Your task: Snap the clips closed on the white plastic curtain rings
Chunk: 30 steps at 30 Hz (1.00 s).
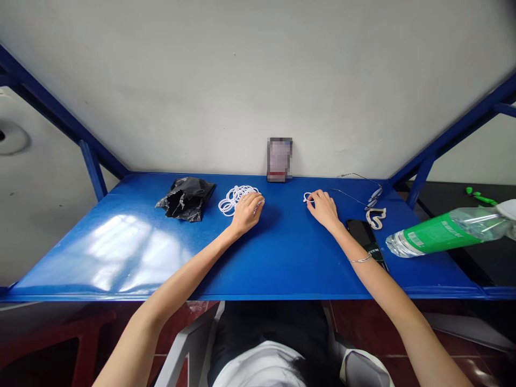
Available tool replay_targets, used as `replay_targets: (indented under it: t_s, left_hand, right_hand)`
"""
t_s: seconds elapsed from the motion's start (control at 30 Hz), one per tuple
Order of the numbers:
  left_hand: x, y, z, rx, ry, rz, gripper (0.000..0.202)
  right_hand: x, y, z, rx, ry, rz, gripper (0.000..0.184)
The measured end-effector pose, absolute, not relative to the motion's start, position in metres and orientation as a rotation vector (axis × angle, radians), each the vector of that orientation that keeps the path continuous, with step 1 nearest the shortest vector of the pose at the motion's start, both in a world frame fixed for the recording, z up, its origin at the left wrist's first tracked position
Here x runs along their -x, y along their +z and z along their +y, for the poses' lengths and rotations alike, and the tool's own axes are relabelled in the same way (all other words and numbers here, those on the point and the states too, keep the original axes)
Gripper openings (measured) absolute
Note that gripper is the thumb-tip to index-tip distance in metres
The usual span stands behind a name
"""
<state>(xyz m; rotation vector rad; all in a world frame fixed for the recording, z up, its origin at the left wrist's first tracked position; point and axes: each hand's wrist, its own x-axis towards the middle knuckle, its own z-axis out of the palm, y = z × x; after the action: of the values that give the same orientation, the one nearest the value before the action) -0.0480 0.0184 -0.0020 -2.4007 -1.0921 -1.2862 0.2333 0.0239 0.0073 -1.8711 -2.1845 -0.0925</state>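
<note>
My left hand point(247, 211) rests on the blue table point(282, 252), its fingers curled over the right edge of a pile of white rings point(236, 196). A little to the right, my right hand point(322, 207) pinches a single white ring point(307, 198) at its fingertips, just above the tabletop. A thin bracelet circles my right wrist. Both hands lie toward the back of the table, about a hand's width apart.
A crumpled black plastic bag point(186, 198) lies left of the rings. A small card point(279, 159) leans on the wall. A dark phone point(365, 236), a lanyard with a heart-shaped piece point(375, 216) and a lying water bottle point(447, 231) are at the right.
</note>
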Motion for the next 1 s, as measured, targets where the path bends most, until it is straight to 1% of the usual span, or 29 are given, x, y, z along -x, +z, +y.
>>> replay_targets:
  t_s: [0.2, 0.4, 0.57, 0.7, 0.9, 1.0]
  left_hand:
    - [0.048, -0.002, 0.018, 2.39, -1.25, -1.061, 0.016]
    - [0.048, -0.003, 0.018, 2.438, -1.182, -1.137, 0.02]
    - [0.046, -0.003, 0.017, 2.466, -1.23, -1.109, 0.02]
    - [0.041, -0.005, 0.012, 2.54, -1.229, -1.1, 0.02]
    - [0.029, -0.012, 0.002, 2.777, -1.244, -0.999, 0.017]
    - [0.027, -0.012, -0.003, 2.872, -1.24, -0.98, 0.018]
  right_hand:
    - [-0.232, 0.009, 0.023, 1.881, -0.087, -2.191, 0.017]
    - [-0.234, 0.006, 0.024, 1.856, -0.106, -2.188, 0.018]
    - [-0.231, 0.01, 0.023, 1.809, -0.098, -2.131, 0.017]
    - [-0.219, 0.017, 0.016, 1.63, -0.093, -2.058, 0.018]
    - [-0.188, 0.02, -0.005, 1.176, 0.119, -2.178, 0.014]
    - [-0.178, 0.017, -0.012, 1.068, 0.188, -2.239, 0.012]
